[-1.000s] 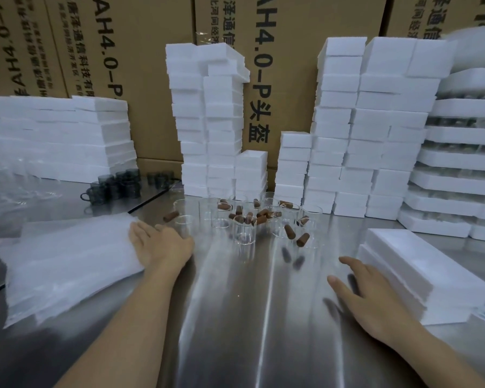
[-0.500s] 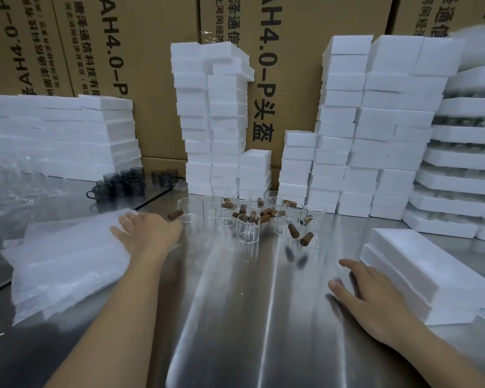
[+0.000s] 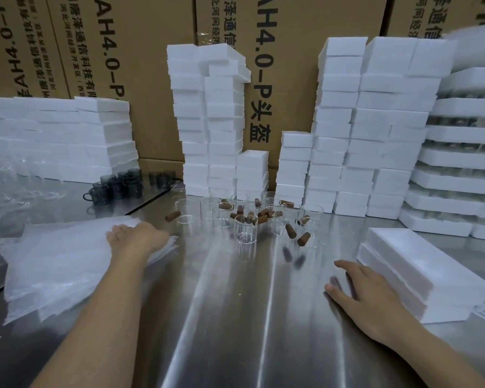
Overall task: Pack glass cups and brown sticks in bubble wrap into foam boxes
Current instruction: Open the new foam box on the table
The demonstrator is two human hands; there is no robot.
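- The left hand (image 3: 136,239) lies on the upper right corner of the bubble wrap stack (image 3: 62,264) at the left of the frame. Its grip is slack, with fingers spread on the top sheet and no pinch showing. It is probably placed to slide one sheet free.
- The right hand (image 3: 367,295) rests flat on the steel worktop (image 3: 235,331) with its grip open and empty. It sits just beside the two stacked foam boxes (image 3: 420,273) at the lower right, likely ready to draw one in.
- Those boxes run long-axis from upper left to lower right, with lids on.
- The clear glass cups (image 3: 245,229) stand upright, mouths up, in a cluster at the centre, between the hands and beyond them.
- The brown sticks (image 3: 291,231) lie among the cups, some inside them, pointing every way. One lone stick (image 3: 172,216) lies to the left of the cluster, tilted from lower left to upper right.
- Nothing is wrapped yet, so the first wrap looks about to start.
- More foam stacks (image 3: 375,130), dark handled cups (image 3: 115,186) and cardboard cartons (image 3: 151,65) stand behind.
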